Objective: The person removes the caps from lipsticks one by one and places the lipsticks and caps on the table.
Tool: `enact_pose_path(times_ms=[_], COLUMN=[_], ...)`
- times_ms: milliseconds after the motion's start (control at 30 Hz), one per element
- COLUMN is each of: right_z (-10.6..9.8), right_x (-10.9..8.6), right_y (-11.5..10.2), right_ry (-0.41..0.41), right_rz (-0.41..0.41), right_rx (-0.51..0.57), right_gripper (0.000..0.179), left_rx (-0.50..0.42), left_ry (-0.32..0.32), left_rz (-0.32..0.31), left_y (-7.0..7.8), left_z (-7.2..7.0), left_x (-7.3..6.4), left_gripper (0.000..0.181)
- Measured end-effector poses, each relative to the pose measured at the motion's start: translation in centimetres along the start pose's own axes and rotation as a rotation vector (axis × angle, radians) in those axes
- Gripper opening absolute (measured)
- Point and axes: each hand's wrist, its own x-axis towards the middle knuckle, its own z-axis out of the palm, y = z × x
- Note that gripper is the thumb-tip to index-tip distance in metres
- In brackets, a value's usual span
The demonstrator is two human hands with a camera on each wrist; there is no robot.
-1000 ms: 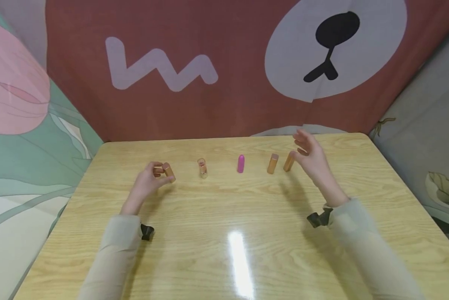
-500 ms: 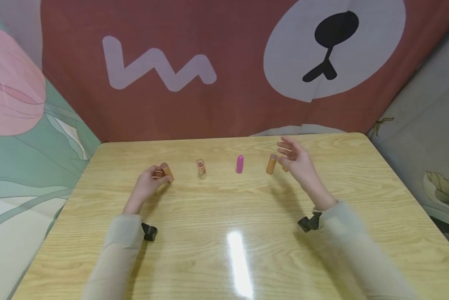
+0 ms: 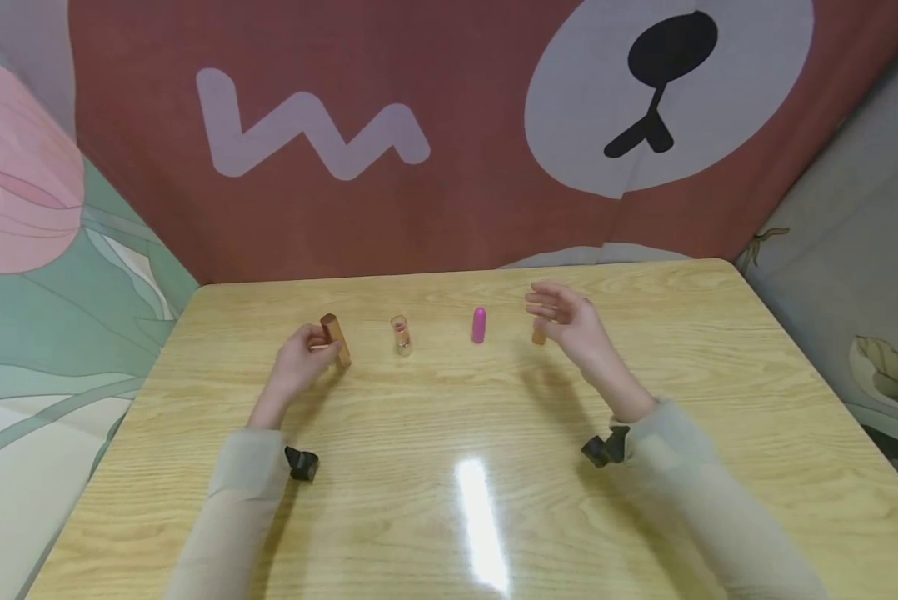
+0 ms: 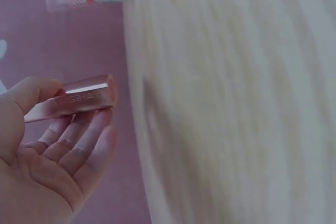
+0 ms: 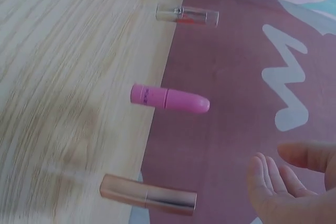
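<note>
My left hand (image 3: pixel 299 362) pinches a gold lipstick tube (image 3: pixel 336 340) between thumb and fingers, at the left end of the row. Lettering shows on this shiny lipstick tube (image 4: pixel 89 97) in the left wrist view. My right hand (image 3: pixel 572 329) hovers at the right end with its fingers loosely extended and nothing in them. Partly behind those fingers stands another gold lipstick tube (image 3: pixel 539 335); the right wrist view shows this tube (image 5: pixel 148 195) whole, apart from the hand. The further gold tube to its right is hidden in the head view.
Between the hands stand a clear lipstick tube (image 3: pixel 401 336) and a bright pink lipstick tube (image 3: pixel 479 325). All are on a light wooden table (image 3: pixel 389 433), with a reddish-brown cloth (image 3: pixel 479 208) hanging along its far edge.
My right hand has moved left from the outermost gold tube to the one beside it, covering the outer one. My left hand keeps hold of its tube, which now shows longer above the fingers.
</note>
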Motion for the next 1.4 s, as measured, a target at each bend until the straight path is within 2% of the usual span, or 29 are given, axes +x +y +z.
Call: enact_pose_path(times_ms=[133, 433, 633, 767, 933, 1067, 1267, 1400], right_z=[0.6, 2.0, 3.2, 4.2, 5.2, 5.9, 6.7, 7.0], right_x=[0.1, -0.2, -0.3, -0.4, -0.5, -0.6, -0.7, -0.7], right_y=[0.1, 0.1, -0.6, -0.9, -1.2, -1.1, -1.0, -1.0], right_ry=[-0.023, -0.053, -0.086, -0.110, -0.124, -0.132, -0.163, -0.154], right_rz=[0.014, 0.015, 0.017, 0.006, 0.013, 0.033, 0.055, 0.085], right_rx=[0.058, 0.138, 0.166, 0.180, 0.205, 0.181, 0.109, 0.091], right_gripper=[0.049, 0.049, 0.048, 0.047, 0.044, 0.044, 0.046, 0.045], left_rx=[-0.053, -0.222, -0.309, -0.332, -0.319, -0.301, -0.274, -0.275], left_ry=[0.009, 0.006, -0.039, -0.094, -0.162, -0.208, -0.238, -0.257], left_rz=[0.032, 0.038, 0.040, 0.072, 0.119, 0.135, 0.177, 0.208], left_y=[1.0, 3.5, 5.8, 6.8, 7.6, 8.1, 8.8, 9.1], left_z=[0.2, 1.2, 2.1, 3.5, 5.4, 6.5, 7.8, 8.5], left_x=[-0.3, -1.2, -2.2, -2.6, -2.8, -2.9, -2.9, -2.7], left_gripper=[0.044, 0.047, 0.042, 0.038, 0.036, 0.037, 0.038, 0.038])
